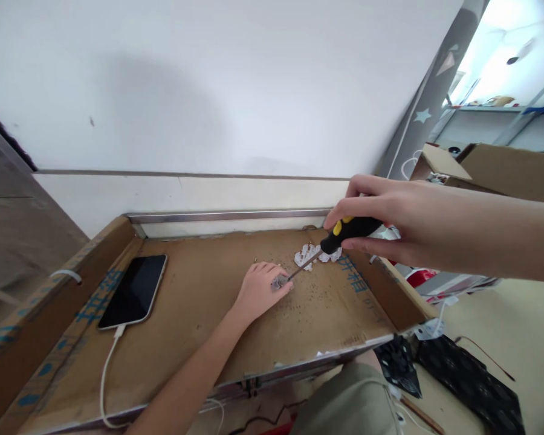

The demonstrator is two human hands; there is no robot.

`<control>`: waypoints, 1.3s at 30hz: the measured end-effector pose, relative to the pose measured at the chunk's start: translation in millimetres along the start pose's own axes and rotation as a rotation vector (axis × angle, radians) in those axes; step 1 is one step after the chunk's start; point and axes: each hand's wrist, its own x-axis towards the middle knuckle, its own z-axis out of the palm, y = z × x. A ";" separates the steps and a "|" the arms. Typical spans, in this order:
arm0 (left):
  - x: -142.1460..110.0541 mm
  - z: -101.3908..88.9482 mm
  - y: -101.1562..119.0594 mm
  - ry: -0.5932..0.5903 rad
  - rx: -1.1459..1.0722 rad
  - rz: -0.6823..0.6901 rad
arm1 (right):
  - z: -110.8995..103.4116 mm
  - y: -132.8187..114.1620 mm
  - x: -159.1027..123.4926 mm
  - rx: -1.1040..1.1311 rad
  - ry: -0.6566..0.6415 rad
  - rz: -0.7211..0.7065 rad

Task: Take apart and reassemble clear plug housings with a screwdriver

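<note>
- Black-and-yellow screwdriver (351, 234): one, clenched in the right hand (424, 229), with the fingers wrapped round the handle. Its thin steel shaft (304, 267) slants down to a small metal part (280, 282).
- Small metal part: one, its exact kind too small to tell, grasped under the curled left hand (256, 291). It lies towards the right of the middle of a cardboard-lined tray (194, 308).
- Slip risk: the shaft points towards the left hand, so a skid off the metal under hard pressure could jab those fingers.
- Loss risk: if the left hand's hold loosens, the part could roll away, and anything tiny could vanish among the brown specks (272, 311) on the tray floor, too many to count.
- White crumpled tissue (310, 257): one wad, just beyond the screwdriver tip, towards the tray's far edge. The shaft passes close above it and could snag it.
- Black smartphone (131, 291): one, lying beside the tray's left wall, with one white charging cable (103, 386) running towards the near left corner. A dragged cable could shift the phone.
- Beyond the tray's right wall: two cardboard boxes (512, 172) and one black patterned bag (469, 380) on the floor.
- Below the near edge: one knee in khaki cloth (344, 408).
</note>
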 end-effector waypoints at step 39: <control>-2.0 -20.4 22.4 -0.133 0.200 -0.049 | -11.1 0.1 8.3 0.029 0.000 0.037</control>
